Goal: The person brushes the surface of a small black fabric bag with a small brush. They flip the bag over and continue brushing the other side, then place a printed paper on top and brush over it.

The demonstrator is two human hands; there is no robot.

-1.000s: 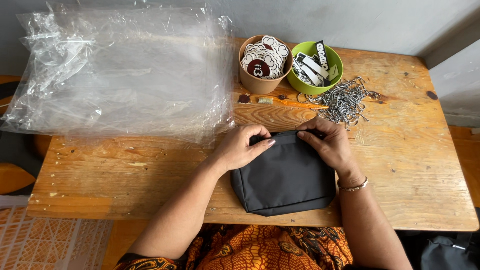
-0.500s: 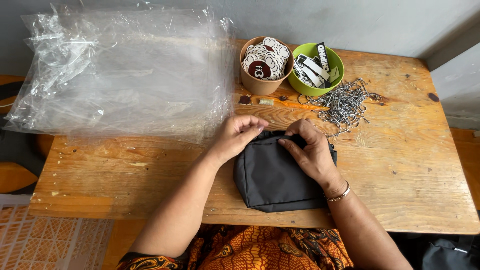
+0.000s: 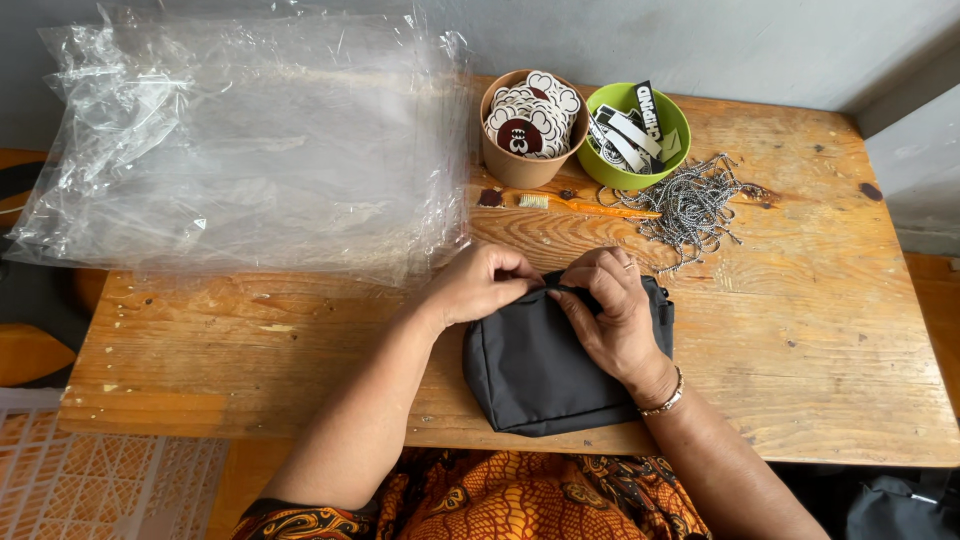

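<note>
Surface: wooden table (image 3: 820, 330), clear bags (image 3: 250, 140) stacked at rear left.
Containers: brown cup (image 3: 520, 165) holds round stickers; green bowl (image 3: 640, 170) holds tags; chains (image 3: 690, 205) lie loose beside it.
Pouch: black pouch (image 3: 540, 370) at near edge, under both hands.
Hands: left hand (image 3: 480, 282) and right hand (image 3: 610, 310) pinch its top edge.
Change: pouch turned slightly; fingertips now meet.
</note>
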